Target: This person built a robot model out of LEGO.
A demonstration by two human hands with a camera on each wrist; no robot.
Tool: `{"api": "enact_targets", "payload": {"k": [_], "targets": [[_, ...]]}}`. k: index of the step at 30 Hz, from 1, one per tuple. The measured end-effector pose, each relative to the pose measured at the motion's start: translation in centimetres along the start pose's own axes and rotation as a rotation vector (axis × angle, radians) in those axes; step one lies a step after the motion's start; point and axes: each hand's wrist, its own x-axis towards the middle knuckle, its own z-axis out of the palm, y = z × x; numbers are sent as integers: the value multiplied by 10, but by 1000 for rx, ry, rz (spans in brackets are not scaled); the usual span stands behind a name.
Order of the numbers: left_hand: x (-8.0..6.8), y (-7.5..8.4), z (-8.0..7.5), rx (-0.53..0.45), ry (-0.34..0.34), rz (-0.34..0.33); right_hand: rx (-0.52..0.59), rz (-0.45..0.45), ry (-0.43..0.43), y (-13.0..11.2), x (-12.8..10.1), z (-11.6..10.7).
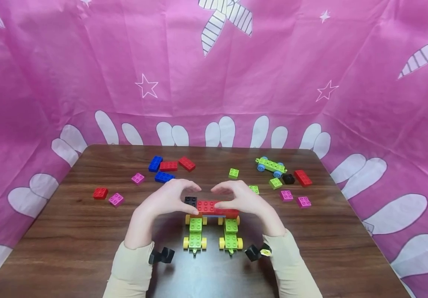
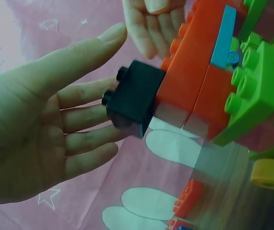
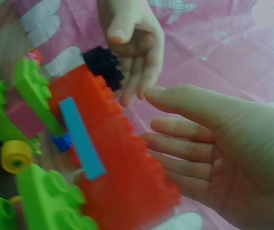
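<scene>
Nearest on the table (image 1: 87,231), two green wheeled chassis (image 1: 212,236) stand side by side. A red brick span (image 1: 215,207) lies across their far ends, with a black brick (image 1: 190,201) at its left end. The left hand (image 1: 167,198) cups the black brick, fingers relaxed and touching it. The right hand (image 1: 241,198) rests at the span's right end, fingers nearly straight. The hands are apart. Loose bricks (image 1: 167,167) lie farther back.

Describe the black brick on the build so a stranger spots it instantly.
Start at the wooden table, then the two green wheeled chassis near its front edge. A red brick row bridges them; the black brick sits at its left end, by the left hand. The other black brick lies loose, far right.
</scene>
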Motion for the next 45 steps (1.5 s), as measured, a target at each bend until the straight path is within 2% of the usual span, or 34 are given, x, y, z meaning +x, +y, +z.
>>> {"api": "enact_targets", "payload": {"k": [8,12,18,24,27,34,37,45], "targets": [[5,13,8,-7,29,27,-21,32,180,5,-16,-26],[10,17,14,-9,46,24,-88,30,253,17,-26,-38],[16,22,24,24,80,74,-207,23,368,44,-42,-56],[22,26,34,71,102,149,-230,121,455,76,-60,-71],[24,29,38,73,106,174,-249,142,485,93,-70,-79],[26,34,44,60,82,173,-302,179,515,125,-90,-95],[27,34,47,57,72,158,-332,194,496,136,-95,-100],[34,28,54,48,40,137,-309,284,420,162,-103,-113]]}}
